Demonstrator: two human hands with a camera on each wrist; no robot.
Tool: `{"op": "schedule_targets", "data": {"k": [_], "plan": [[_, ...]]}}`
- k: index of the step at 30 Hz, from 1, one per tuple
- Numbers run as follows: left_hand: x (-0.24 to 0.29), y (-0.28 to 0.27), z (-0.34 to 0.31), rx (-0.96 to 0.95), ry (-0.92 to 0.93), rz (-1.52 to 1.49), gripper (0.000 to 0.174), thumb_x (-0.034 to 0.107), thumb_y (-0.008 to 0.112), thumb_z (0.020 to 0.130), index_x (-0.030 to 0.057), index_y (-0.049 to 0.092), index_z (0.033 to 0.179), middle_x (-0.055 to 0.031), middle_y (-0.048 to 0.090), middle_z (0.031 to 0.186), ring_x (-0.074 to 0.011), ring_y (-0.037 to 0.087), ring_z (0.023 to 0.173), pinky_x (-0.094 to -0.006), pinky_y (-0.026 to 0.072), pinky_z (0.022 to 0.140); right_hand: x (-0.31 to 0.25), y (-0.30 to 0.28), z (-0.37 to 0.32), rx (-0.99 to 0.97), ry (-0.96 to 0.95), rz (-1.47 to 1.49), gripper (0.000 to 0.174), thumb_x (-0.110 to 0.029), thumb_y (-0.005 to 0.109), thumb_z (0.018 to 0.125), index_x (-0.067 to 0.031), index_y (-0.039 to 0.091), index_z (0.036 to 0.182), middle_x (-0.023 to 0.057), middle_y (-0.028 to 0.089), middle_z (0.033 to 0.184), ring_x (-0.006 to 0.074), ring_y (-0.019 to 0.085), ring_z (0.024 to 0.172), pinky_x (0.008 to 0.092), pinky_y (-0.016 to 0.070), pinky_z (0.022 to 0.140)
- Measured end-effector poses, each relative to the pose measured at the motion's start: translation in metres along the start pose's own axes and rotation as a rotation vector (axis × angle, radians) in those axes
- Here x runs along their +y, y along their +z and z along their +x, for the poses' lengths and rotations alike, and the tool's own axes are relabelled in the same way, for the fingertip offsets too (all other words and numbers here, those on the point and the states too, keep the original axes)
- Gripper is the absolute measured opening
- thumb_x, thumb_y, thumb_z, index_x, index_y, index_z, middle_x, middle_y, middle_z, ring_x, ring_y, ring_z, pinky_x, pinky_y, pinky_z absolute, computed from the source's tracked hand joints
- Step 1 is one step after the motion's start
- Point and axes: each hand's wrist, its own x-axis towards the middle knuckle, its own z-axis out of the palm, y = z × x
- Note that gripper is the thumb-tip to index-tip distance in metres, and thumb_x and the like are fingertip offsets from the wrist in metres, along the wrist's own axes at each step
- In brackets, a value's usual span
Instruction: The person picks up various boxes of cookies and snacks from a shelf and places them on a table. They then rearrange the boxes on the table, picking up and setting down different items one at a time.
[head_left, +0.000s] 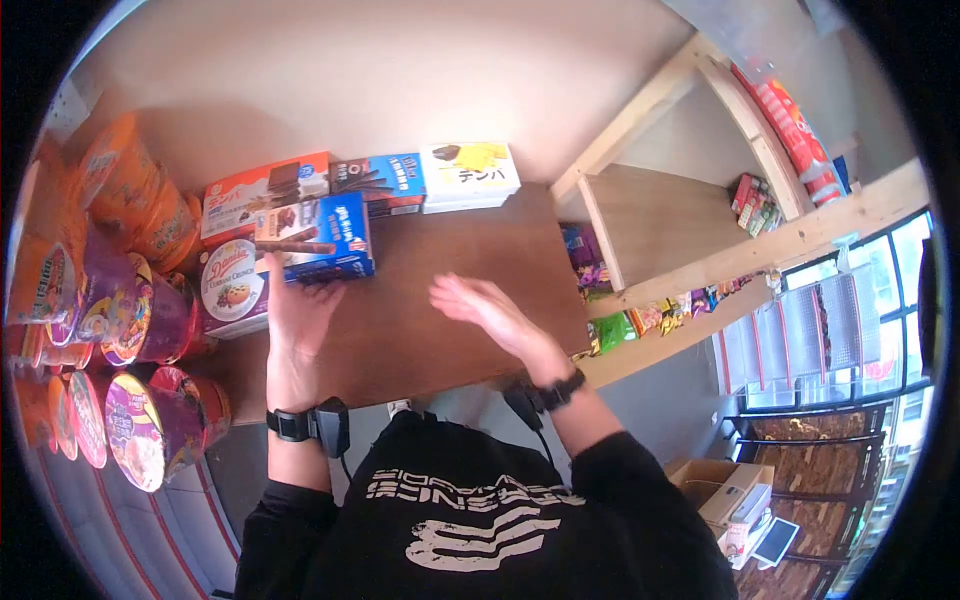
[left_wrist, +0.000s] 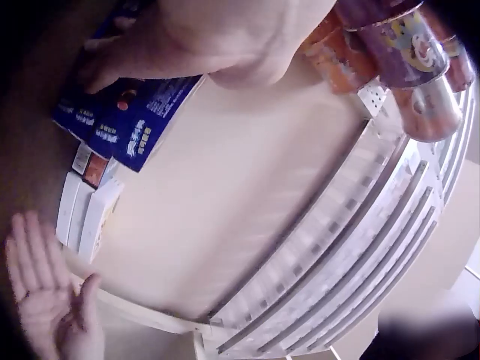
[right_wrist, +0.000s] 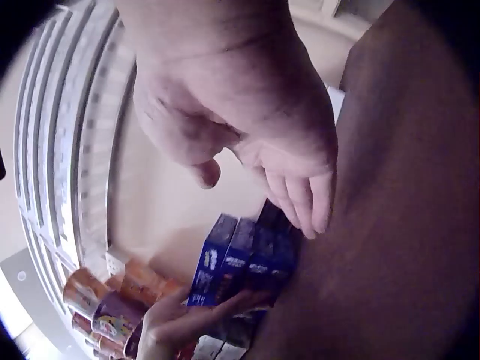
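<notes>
A stack of blue boxes (head_left: pixel 345 225) with pictures of chocolate sticks sits on the brown wooden shelf. My left hand (head_left: pixel 300 315) touches its near left corner, the thumb beside the front and the fingers along the near side. From the right wrist view, those left fingers (right_wrist: pixel 217 311) run nearly straight along the blue boxes (right_wrist: pixel 244 255), which stand several side by side. Over the shelf, to the right of the stack, my right hand (head_left: pixel 485 310) is held with straight fingers, palm towards the boxes. It holds nothing and is apart from them.
Behind the stack stand an orange-red box (head_left: pixel 235 205), another blue box (head_left: pixel 400 175) and white boxes (head_left: pixel 470 180). A Danisa box (head_left: pixel 228 290) is at the left, beside instant noodle cups (head_left: pixel 150 310). A wooden frame (head_left: pixel 690 270) with snack packets borders the right.
</notes>
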Motion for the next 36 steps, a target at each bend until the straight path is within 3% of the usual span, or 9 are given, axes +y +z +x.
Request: {"op": "schedule_targets", "data": {"k": [6,8,14,16,18,24,28,31,36], "plan": [[-0.02,0.025,-0.006,-0.099,-0.114,0.026,0.098,0.064,0.05,0.092,-0.0046,0.009,0.15,-0.0303,0.017,0.152,-0.0508,0.018,0.14,-0.06,0.0165,0.116,0.089,-0.061,-0.171,0.346,-0.048,0.356,0.055,-0.036,0.045,0.103,0.0038,0.042,0.141,0.0208,0.053,0.138,0.0282,0.054,0.126,0.0389,0.0417,0.106],[-0.021,0.015,0.017,-0.03,-0.027,0.078,0.085,0.063,0.052,0.091,0.0051,0.026,0.147,-0.026,0.022,0.152,-0.0479,0.021,0.139,-0.0626,0.0182,0.114,0.123,-0.071,-0.222,0.458,-0.074,0.439,0.054,-0.034,0.045,0.103,0.0041,0.042,0.14,0.0207,0.054,0.137,0.0282,0.055,0.125,0.0388,0.0422,0.105],[-0.014,0.006,0.046,-0.112,-0.078,0.127,0.056,0.048,0.055,0.093,0.0118,0.051,0.135,-0.0095,0.059,0.131,-0.0303,0.054,0.121,-0.0546,0.0412,0.101,0.209,-0.077,-0.327,0.9,-0.09,0.653,0.054,-0.037,0.049,0.101,0.0033,0.046,0.137,0.0197,0.057,0.133,0.0287,0.058,0.12,0.0393,0.0439,0.102],[-0.028,0.01,0.037,-0.165,0.111,0.282,0.056,0.047,0.059,0.089,0.0101,0.053,0.131,-0.0087,0.06,0.127,-0.0267,0.056,0.115,-0.0457,0.0457,0.094,0.232,-0.075,-0.347,1.02,-0.089,0.732,0.054,-0.039,0.051,0.1,0.0029,0.047,0.135,0.0191,0.058,0.132,0.0282,0.059,0.119,0.0388,0.0444,0.101],[-0.06,0.005,0.048,0.275,0.503,0.47,0.052,0.044,0.062,0.088,0.0086,0.055,0.126,-0.0087,0.062,0.117,-0.0232,0.058,0.103,-0.0403,0.0472,0.087,0.253,-0.073,-0.366,1.081,-0.064,0.766,0.057,-0.04,0.054,0.098,0.0027,0.048,0.135,0.0184,0.059,0.131,0.0272,0.06,0.117,0.0375,0.0442,0.1],[-0.269,0.106,-0.089,-0.523,0.767,1.054,0.02,0.014,0.06,0.094,0.0027,0.059,0.11,-0.0077,0.062,0.1,-0.0193,0.06,0.088,-0.0322,0.0498,0.079,0.289,-0.063,-0.415,1.212,-0.063,0.852,0.051,-0.04,0.056,0.097,-0.0009,0.054,0.13,0.0157,0.063,0.126,0.0252,0.062,0.114,0.0365,0.0452,0.097],[-0.351,0.163,-0.157,-1.426,0.11,1.553,0.04,0.019,0.065,0.092,-0.0006,0.054,0.125,-0.0149,0.064,0.112,-0.0215,0.063,0.104,-0.0322,0.0502,0.088,0.31,-0.057,-0.455,1.289,-0.064,0.868,0.049,-0.037,0.057,0.097,-0.0001,0.053,0.13,0.0172,0.063,0.124,0.0268,0.062,0.113,0.0365,0.0465,0.096],[-0.396,0.168,-0.169,-1.68,-0.125,1.748,0.052,0.024,0.068,0.091,-0.0018,0.05,0.132,-0.0195,0.063,0.12,-0.0247,0.062,0.112,-0.0344,0.0496,0.091,0.33,-0.054,-0.482,1.402,-0.049,0.936,0.047,-0.036,0.058,0.096,-0.0014,0.056,0.127,0.0162,0.065,0.121,0.0259,0.063,0.111,0.0354,0.0474,0.094],[-0.454,0.195,-0.173,-1.843,-0.078,1.768,0.056,0.025,0.069,0.089,-0.0021,0.049,0.134,-0.0207,0.062,0.122,-0.0275,0.061,0.115,-0.0379,0.047,0.097,0.365,-0.054,-0.512,1.582,-0.086,1.029,0.043,-0.035,0.059,0.096,-0.0033,0.057,0.124,0.0143,0.066,0.118,0.024,0.065,0.108,0.0331,0.0481,0.091]]}}
